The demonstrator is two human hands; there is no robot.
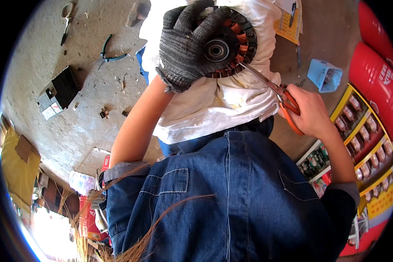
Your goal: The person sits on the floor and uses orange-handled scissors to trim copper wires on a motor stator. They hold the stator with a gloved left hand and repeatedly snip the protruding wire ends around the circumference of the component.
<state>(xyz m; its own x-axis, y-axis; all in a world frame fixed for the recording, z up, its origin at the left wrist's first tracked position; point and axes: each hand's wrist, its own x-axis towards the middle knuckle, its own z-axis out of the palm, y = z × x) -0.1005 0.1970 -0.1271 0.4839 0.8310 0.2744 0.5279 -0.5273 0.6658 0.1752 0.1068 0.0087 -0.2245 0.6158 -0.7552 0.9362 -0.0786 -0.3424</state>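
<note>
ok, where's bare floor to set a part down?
Right: between the yellow paper and red drums. Left, mostly bare: between the black box and yellow sheet. Crowded: the cloth-covered lap, with gloved left hand, copper-wound ring, right hand, scissors.

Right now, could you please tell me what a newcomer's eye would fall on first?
Probably the round part with copper windings at top centre, resting on white cloth beneath the gloved left hand. Next, the orange-handled scissors in the bare right hand, tips at the windings. Red drums at the upper right also stand out.
</note>
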